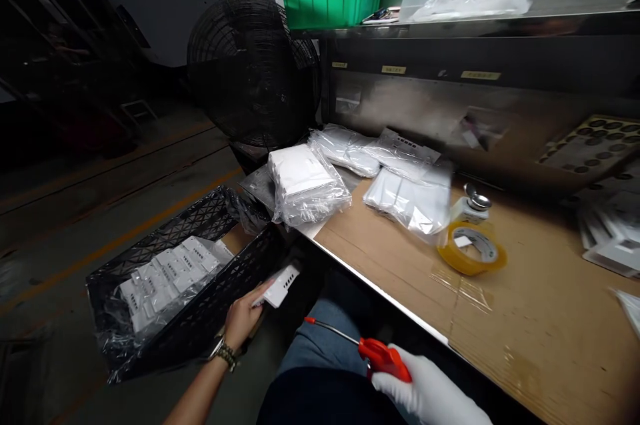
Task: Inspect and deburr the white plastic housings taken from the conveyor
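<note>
My left hand (241,315), bare with a watch and a braided band at the wrist, grips a small white plastic part (281,286) with a row of dark slots. It hangs in front of the black crate, left of the table edge. My right hand (425,385) wears a white glove and is closed around the red handle of an air blow gun (384,358). The gun's thin metal tube with a red tip points left over my lap. Similar white parts (170,278) lie in rows in the plastic-lined black crate (193,318).
On the cardboard-covered table (395,271) lie a bagged white stack (303,175), clear bags of white sheets (407,201), yellow tape (470,250) and a small bottle (469,209). A fan (255,71) stands behind. The overhead shelf (475,26) holds a green bin (333,3).
</note>
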Demonstrator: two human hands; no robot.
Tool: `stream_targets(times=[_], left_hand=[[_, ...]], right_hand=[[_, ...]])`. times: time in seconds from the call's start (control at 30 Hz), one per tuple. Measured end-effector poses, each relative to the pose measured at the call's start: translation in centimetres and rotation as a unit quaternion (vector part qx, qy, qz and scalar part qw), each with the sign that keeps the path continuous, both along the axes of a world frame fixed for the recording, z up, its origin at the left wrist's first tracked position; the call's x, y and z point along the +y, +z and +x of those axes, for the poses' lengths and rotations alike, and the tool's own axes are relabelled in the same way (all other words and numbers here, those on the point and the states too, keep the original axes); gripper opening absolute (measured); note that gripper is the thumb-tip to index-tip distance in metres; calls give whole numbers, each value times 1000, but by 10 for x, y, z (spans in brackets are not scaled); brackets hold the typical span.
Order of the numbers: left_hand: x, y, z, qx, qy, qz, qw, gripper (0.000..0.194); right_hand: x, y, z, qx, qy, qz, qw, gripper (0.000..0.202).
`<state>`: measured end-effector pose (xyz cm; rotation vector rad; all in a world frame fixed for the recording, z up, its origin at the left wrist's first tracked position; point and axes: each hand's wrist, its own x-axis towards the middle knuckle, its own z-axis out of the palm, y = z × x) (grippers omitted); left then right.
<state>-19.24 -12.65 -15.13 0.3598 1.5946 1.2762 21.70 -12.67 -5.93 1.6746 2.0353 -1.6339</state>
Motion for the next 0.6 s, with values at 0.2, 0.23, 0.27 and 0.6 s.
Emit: stream_targets(times=[0.2,0.23,0.27,0.6], left_hand=[[9,17,-8,7,-73,19,997,50],[9,13,-5,12,-58,19,998,50],[8,8,-1,16,-35,16,999,50],[-23,-37,8,-114,82,-180,974,62]], right_hand=[[9,1,9,1,-12,13,1000,52],[8,3,9,8,-6,8,1000,51],[7,4,7,13,-2,1,1000,49],[-3,17,-17,-82,24,34,996,53]])
